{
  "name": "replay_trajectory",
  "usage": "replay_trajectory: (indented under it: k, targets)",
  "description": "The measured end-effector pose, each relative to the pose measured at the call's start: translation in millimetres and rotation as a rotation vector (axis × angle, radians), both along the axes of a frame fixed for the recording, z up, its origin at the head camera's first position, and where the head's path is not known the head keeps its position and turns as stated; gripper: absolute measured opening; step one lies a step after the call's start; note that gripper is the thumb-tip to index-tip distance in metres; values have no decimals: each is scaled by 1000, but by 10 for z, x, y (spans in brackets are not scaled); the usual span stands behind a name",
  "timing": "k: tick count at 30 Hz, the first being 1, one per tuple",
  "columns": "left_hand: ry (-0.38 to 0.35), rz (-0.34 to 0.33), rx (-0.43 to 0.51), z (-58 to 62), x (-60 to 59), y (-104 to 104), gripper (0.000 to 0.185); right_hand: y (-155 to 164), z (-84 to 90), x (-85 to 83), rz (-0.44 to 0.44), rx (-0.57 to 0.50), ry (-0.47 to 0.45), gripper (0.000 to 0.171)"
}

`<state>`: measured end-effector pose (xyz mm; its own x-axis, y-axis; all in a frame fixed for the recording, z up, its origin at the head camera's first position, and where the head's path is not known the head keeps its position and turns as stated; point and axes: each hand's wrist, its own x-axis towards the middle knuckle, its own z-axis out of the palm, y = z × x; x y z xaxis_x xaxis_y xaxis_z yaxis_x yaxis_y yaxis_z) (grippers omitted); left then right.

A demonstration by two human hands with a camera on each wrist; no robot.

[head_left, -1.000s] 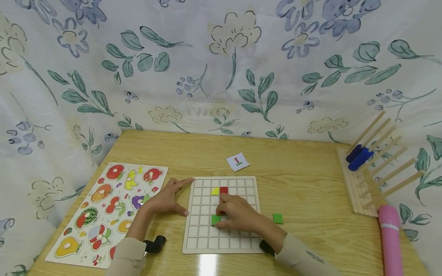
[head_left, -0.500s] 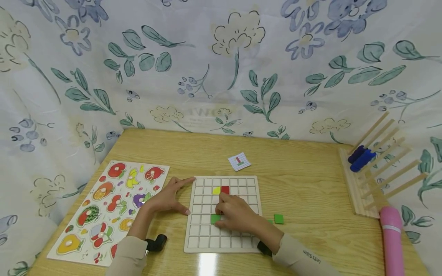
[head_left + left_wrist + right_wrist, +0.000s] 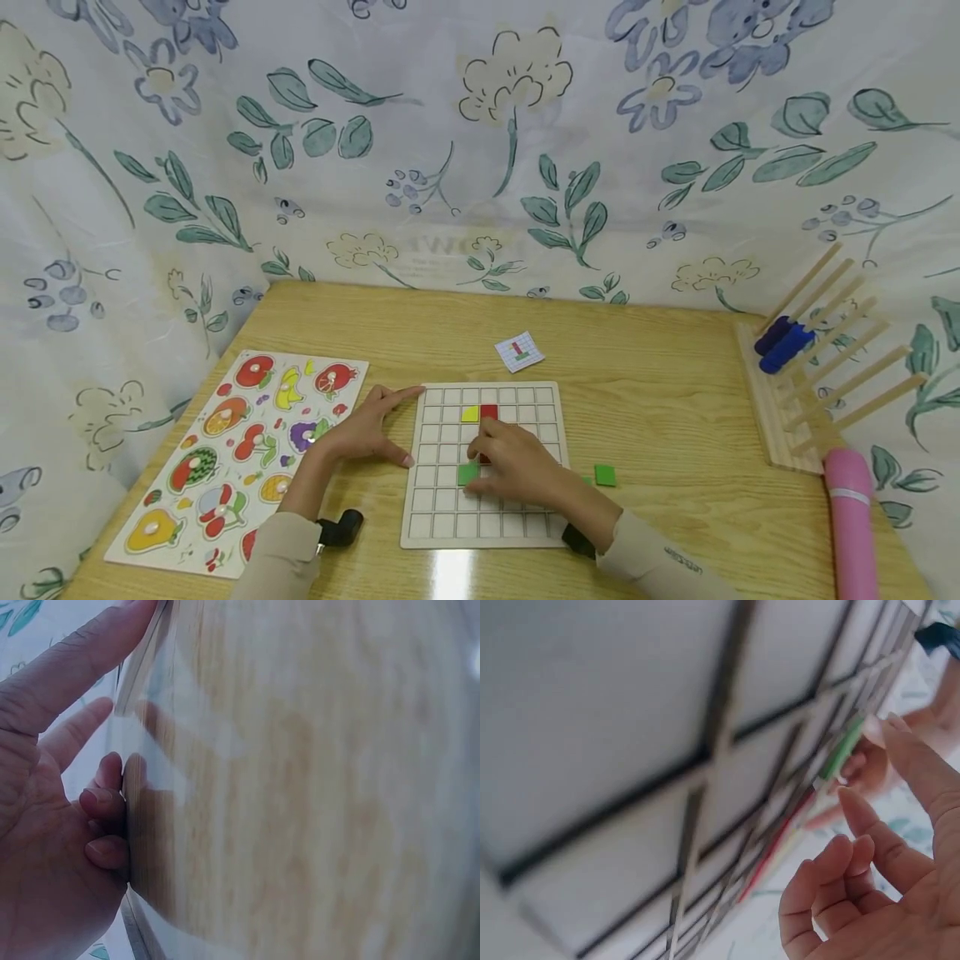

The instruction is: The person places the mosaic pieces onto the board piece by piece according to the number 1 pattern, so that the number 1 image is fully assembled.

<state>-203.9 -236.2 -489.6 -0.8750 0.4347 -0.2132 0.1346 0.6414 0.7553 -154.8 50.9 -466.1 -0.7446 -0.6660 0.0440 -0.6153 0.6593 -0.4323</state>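
Observation:
My left hand (image 3: pixel 363 433) rests at the left side of a white grid board (image 3: pixel 431 525), index finger reaching its top corner and thumb at its left edge. The other fingers curl against the tabletop in the left wrist view. Over the board's middle, my right hand (image 3: pixel 517 462) holds a small green square tile (image 3: pixel 468 475) between thumb and index finger at opposite edges, level with a grid cell. In the right wrist view the thumb tip touches the green tile (image 3: pixel 841 754). A yellow tile (image 3: pixel 470 414) and a red tile (image 3: pixel 489 412) lie higher up; more red is partly hidden beneath the hand.
A loose green tile (image 3: pixel 604 475) lies right of the board, another partly behind my wrist. A pattern card (image 3: pixel 519 352) is behind it. A fruit puzzle board (image 3: pixel 247 467) lies left. Right stand a wooden peg rack (image 3: pixel 795 417) and a pink cylinder (image 3: pixel 851 525).
My right thumb has shifted slightly off the green tile's face to its near edge. The left hand keeps its place at the board.

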Motion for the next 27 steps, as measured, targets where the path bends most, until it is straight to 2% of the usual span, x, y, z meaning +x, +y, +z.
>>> replay_trajectory:
  k: [4, 8, 12, 20, 27]
  targets:
    - [3, -7, 8, -9, -4, -1, 109, 178, 63, 23, -54, -144, -63, 42]
    - [9, -12, 3, -14, 3, -10, 110, 453, 90, 33, -94, -293, -185, 53]
    - [17, -16, -9, -32, 22, -33, 110, 729, 39, 57, -123, -375, -269, 66]
    - [9, -20, -1, -44, 36, -35, 109, 1145, -47, 119, -173, -400, -230, 68]
    - [10, -20, -11, -30, 22, -34, 109, 1424, -82, 190, -196, -394, -214, 61]
